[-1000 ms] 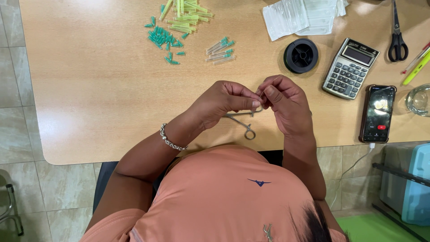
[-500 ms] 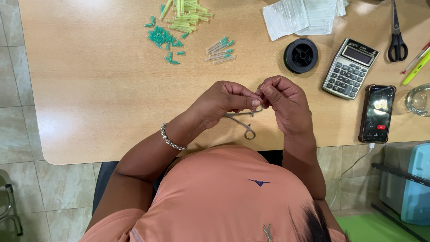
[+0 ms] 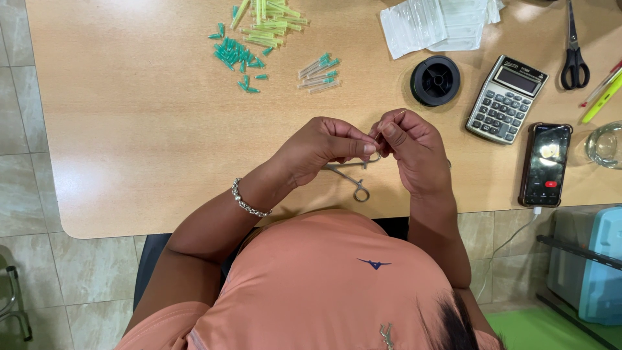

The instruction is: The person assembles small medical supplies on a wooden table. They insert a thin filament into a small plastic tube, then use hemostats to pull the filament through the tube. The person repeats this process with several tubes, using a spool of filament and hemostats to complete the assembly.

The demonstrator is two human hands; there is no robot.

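Observation:
My left hand (image 3: 321, 146), with a beaded bracelet on the wrist, and my right hand (image 3: 408, 146) meet above the near part of the wooden table (image 3: 149, 129). Thumb and forefinger of each hand pinch a thin, pale strand (image 3: 396, 116), whose end pokes up over my right fingers. The pinched part itself is too small to make out. A pair of metal forceps (image 3: 353, 178) with ring handles lies on the table just under my hands, untouched.
At the far edge lie loose green caps (image 3: 236, 55), yellow-green tubes (image 3: 269, 19) and a few clear capped tubes (image 3: 317, 71). To the right are a black spool (image 3: 435, 80), calculator (image 3: 506, 98), phone (image 3: 545, 164), scissors (image 3: 574, 48), plastic packets (image 3: 440, 23) and a glass (image 3: 606, 146).

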